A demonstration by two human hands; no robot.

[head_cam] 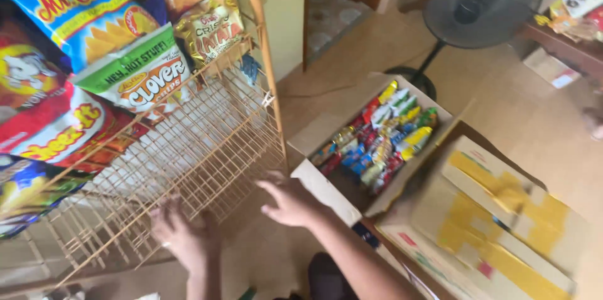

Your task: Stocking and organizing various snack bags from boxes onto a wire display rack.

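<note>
— Where are the hands?
— Both empty, fingers spread: left hand (pixel 182 237) touches the wire rack (pixel 188 149), right hand (pixel 290 203) hovers beside it.
— And the snack box (pixel 370 140)?
— Right of them, nearer the right hand.

Wire rack (pixel 207 143): thin metal grid, tan coated, smooth. Chip bags (pixel 135 68): glossy plastic film, crinkled. Open box (pixel 326 190) and taped box (pixel 496 225): matt brown cardboard, the latter with shiny yellow tape. Floor (pixel 534 118): smooth, matt tan
</note>
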